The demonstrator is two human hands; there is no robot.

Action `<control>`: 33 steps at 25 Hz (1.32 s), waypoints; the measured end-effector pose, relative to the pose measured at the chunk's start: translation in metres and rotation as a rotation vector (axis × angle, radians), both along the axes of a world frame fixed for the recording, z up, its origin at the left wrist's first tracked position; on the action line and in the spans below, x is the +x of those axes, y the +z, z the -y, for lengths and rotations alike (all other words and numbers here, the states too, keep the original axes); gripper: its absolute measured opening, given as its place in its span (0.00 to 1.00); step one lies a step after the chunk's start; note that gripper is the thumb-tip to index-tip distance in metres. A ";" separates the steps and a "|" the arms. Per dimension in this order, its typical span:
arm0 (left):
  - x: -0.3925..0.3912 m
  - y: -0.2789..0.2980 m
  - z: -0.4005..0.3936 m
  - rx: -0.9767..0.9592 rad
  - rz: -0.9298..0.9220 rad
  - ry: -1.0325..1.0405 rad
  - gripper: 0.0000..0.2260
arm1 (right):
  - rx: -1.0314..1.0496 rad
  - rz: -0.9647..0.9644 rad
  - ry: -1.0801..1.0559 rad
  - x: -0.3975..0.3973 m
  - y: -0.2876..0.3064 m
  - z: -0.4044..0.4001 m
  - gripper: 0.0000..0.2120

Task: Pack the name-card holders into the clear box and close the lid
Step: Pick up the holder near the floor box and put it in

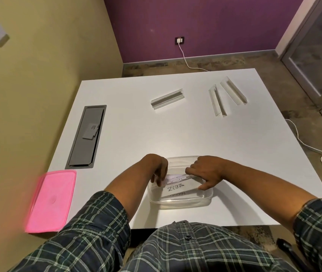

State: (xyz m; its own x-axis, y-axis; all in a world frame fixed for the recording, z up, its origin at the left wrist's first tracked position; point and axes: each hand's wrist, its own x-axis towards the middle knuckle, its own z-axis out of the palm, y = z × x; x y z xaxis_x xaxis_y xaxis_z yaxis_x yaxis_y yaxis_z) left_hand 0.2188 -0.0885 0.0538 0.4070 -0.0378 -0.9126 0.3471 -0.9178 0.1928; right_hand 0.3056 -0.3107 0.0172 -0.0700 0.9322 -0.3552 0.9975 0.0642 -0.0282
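A clear plastic box [179,204] stands open near the table's front edge. Inside it lies a name-card holder [177,188] with a card reading "ZEBRA", over another holder beneath it. My left hand [157,168] grips the holder's left end inside the box. My right hand [207,171] holds its right end, fingers spread along its top edge. Three more clear holders lie farther back: one at the centre [168,99], two at the right [217,101] [233,90]. The pink lid [51,201] lies at the table's front left corner.
A grey cable hatch [86,137] is set into the white table [136,134] at the left. A white cable [311,148] runs across the floor on the right. A yellow wall stands close on the left.
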 end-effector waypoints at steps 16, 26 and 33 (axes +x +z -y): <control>-0.011 -0.022 0.010 0.212 0.143 -0.319 0.10 | -0.225 0.057 0.090 -0.024 -0.015 -0.008 0.29; -0.011 -0.029 0.017 0.248 0.173 -0.365 0.10 | -0.297 -0.045 -0.033 -0.028 -0.027 -0.006 0.18; 0.012 -0.032 0.009 0.047 -0.054 -0.184 0.05 | -0.140 0.017 0.059 -0.027 -0.029 -0.005 0.16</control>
State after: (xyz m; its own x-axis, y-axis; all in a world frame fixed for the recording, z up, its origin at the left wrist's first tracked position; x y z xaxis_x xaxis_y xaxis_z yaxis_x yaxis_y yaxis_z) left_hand 0.2304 -0.0977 0.0216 0.3472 -0.0639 -0.9356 0.1810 -0.9744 0.1337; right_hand 0.2789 -0.3054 -0.0118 -0.1162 0.8679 -0.4830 0.9926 0.1193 -0.0245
